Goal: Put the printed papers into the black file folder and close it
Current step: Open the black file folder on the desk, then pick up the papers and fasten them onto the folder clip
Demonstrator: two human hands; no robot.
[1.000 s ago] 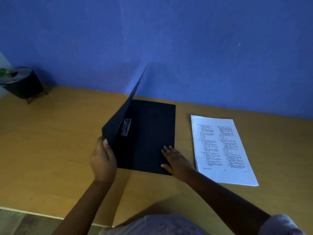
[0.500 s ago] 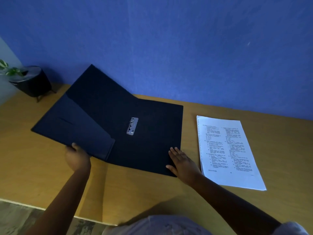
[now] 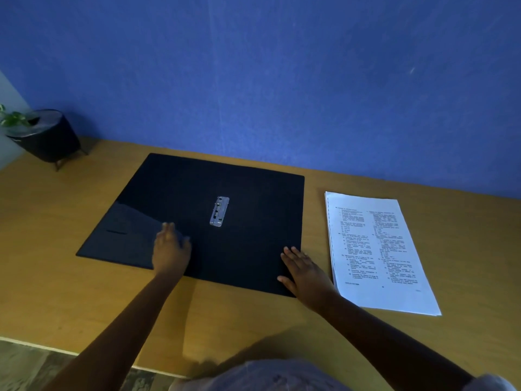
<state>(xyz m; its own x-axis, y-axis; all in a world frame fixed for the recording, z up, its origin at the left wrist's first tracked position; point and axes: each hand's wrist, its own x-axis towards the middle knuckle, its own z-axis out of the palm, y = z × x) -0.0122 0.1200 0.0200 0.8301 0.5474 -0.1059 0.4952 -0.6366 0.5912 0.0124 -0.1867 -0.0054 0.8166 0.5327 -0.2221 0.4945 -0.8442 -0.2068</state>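
A: Nearest items?

B: Two bare forearms reaching over the table [image 3: 56, 277] edge. Right hand [image 3: 306, 273] flat on the near right corner of the folder [image 3: 253, 221], fingers spread, holding nothing, pinning the cover down. Left hand [image 3: 170, 249] over the near middle of the folder, fingers loosely extended, gripping nothing; slightly blurred, so contact with the cover possibly light, possibly none.

A: Folder condition?

B: Fully open, both covers flat on the table. Matte black card, stiff, rectangular. Pocket flap [image 3: 124, 235] on the left cover, with a slight sheen. Metal clip [image 3: 219, 211] at the spine, small, silvery, oblong.

A: Location of the papers?

B: Papers [image 3: 377, 249] flat on the table just right of the folder, not touching it. Thin white stack, printed in two columns, edges squared.

A: Step in hand?

B: Opening judged complete; loading not yet begun. Next move: lift the stack as one, likely with the right hand, carry left onto the right cover, align with the clip, then fold the left cover over.

A: Handling notes?

B: Loose sheets prone to fanning; pinch firmly at one edge. Smooth yellow-brown tabletop: expect sliding.

A: Farther back?

B: Dark round pot [image 3: 48, 136] with green leaves at far left. Plain blue wall [image 3: 282, 80] behind.
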